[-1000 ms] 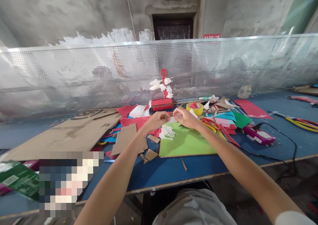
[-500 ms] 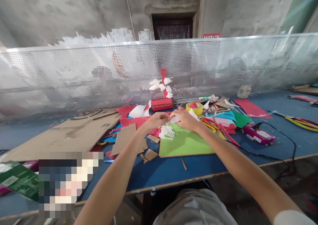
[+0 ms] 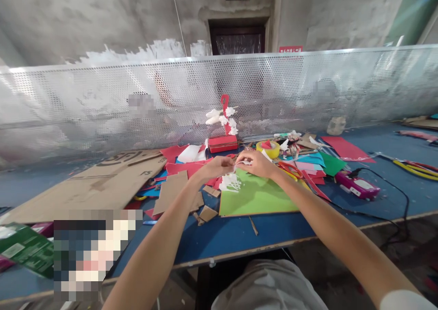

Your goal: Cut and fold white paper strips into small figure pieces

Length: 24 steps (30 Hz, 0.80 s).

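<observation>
My left hand [image 3: 216,166] and my right hand [image 3: 257,163] meet above the far edge of a green paper sheet [image 3: 260,195]. Both pinch a small white paper piece [image 3: 240,164] between their fingertips. A white paper cut-out [image 3: 229,182] lies on the green sheet just below my hands. A red paper stand with white paper flowers [image 3: 224,134] stands behind them, near the perforated metal screen [image 3: 137,104].
Cardboard pieces [image 3: 102,182] lie at the left on the blue table [image 3: 219,241]. Coloured paper scraps, orange-handled scissors [image 3: 289,168], a yellow tape roll [image 3: 270,149] and a pink glue gun [image 3: 356,186] with a black cable lie at the right. A green packet [image 3: 23,248] sits at the near left.
My hands stay in the same spot over the green sheet. The fingers have shifted slightly on the white paper piece, which now shows less between them.
</observation>
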{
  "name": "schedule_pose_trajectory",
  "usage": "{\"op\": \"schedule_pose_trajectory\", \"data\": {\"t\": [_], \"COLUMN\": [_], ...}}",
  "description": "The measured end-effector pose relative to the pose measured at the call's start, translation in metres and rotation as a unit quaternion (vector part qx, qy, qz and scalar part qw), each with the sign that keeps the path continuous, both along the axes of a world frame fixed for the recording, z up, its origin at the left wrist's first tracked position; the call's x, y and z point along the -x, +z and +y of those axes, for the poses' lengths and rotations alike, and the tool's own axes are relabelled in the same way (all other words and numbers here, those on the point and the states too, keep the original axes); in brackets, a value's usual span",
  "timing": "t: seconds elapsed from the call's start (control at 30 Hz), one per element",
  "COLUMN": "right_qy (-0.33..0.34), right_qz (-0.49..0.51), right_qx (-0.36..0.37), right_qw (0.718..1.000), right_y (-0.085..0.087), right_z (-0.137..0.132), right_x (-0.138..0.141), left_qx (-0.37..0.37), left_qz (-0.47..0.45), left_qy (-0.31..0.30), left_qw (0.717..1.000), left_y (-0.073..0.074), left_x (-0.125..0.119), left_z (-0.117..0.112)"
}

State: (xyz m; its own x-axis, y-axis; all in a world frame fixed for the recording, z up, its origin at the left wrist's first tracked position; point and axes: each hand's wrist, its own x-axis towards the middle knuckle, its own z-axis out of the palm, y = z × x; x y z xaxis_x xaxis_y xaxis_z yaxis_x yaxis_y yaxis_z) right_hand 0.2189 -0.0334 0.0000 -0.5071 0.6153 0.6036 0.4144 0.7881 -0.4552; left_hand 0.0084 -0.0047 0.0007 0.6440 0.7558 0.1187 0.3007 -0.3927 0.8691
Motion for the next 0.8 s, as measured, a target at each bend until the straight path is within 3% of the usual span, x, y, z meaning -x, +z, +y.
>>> {"op": "schedule_pose_trajectory", "data": {"t": [0.23, 0.8], "right_qy": [-0.003, -0.055], "right_qz": [0.058, 0.096], "right_qx": [0.052, 0.057], "right_qw": [0.997, 0.992], "right_y": [-0.002, -0.005], "right_z": [0.005, 0.013], "right_x": [0.0, -0.003], "left_qx": [-0.036, -0.011], "left_qz": [-0.029, -0.099], "left_qy": [-0.002, -0.024], "left_qw": [0.999, 0.995], "left_y": [0.001, -0.002], "left_x": [-0.001, -0.005], "left_z": [-0.002, 0.001]}}
